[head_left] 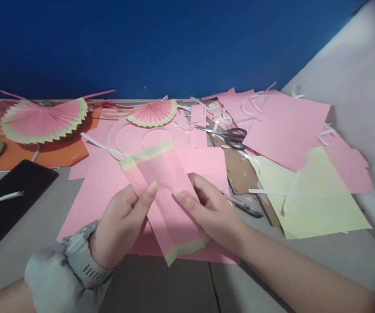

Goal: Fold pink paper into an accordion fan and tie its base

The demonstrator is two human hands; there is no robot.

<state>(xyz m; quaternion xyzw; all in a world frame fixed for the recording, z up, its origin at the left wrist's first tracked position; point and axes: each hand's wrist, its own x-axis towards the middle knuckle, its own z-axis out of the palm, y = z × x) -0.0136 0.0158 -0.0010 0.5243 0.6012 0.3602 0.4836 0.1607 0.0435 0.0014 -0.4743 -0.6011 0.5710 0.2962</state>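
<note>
Between my two hands is a creased strip of pink paper [171, 174] with pale green bands along its far and near ends. My left hand [125, 213] grips its left edge, thumb on top and fingers underneath. On the opposite edge, my right hand [207, 204] pinches the paper the same way. Shallow lengthwise folds run along the strip, which is held above a larger pink sheet [89, 204]. Two pleated paper fans, pink with green rims, lie farther back: a large fan [45, 119] at left and a smaller fan [153, 112] near the middle.
Black-handled scissors [233, 134] rest on brown cardboard [239, 167]. A pen or cutter [244, 204] lies by my right hand. Pale green paper [321, 208] and pink sheets [285, 126] cover the right side. A black phone [14, 200] is at left, and a blue wall [174, 48] stands behind.
</note>
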